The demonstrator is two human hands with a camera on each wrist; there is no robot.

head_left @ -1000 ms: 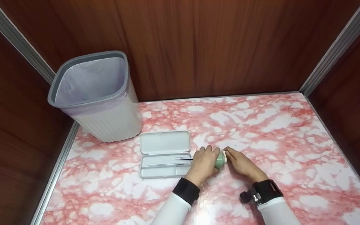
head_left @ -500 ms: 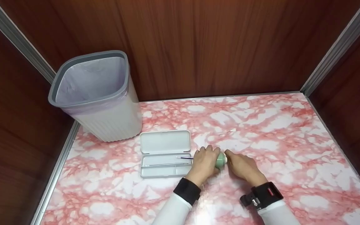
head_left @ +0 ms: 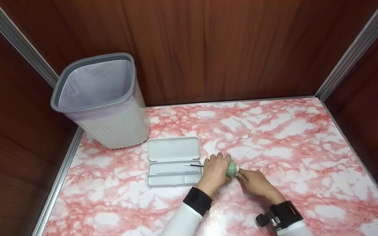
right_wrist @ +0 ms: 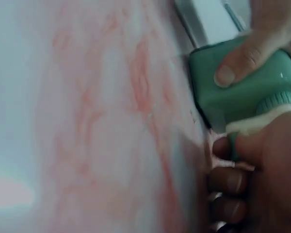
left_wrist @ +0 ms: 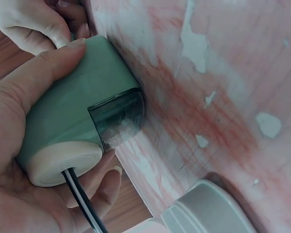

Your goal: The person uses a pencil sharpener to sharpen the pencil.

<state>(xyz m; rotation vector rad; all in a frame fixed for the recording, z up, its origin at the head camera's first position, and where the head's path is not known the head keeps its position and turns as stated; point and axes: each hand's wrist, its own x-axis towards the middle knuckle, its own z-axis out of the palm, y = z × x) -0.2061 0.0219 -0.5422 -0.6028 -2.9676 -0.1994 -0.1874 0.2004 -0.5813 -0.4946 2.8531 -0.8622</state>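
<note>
My left hand [head_left: 215, 170] grips a green crank pencil sharpener [left_wrist: 63, 109], thumb across its top and fingers round its far side. A dark, striped pencil [left_wrist: 82, 196] sticks out of the round cream front. Pale shavings show behind the smoky see-through drawer [left_wrist: 119, 119]. At the sharpener's back, my right hand [head_left: 258, 185] pinches the green knob of the cream crank handle [right_wrist: 259, 121]; its fingers partly cover the knob. Left of the hands lies an open pale grey pencil case [head_left: 166, 180], and the pencil's end reaches over its edge in the head view.
A thin pencil-like rod [head_left: 176, 172] lies in the case, beside its divider. Further back on the left stands a tall bin [head_left: 113, 127] with a liner. Wood-grain panels [head_left: 208, 49] enclose the red-and-white marbled table [head_left: 274, 131] at the back and both sides.
My right hand has moved down and slightly right with the crank handle, round the sharpener's back. The pencil's stripes look different between frames. My left hand keeps its grip almost in place.
</note>
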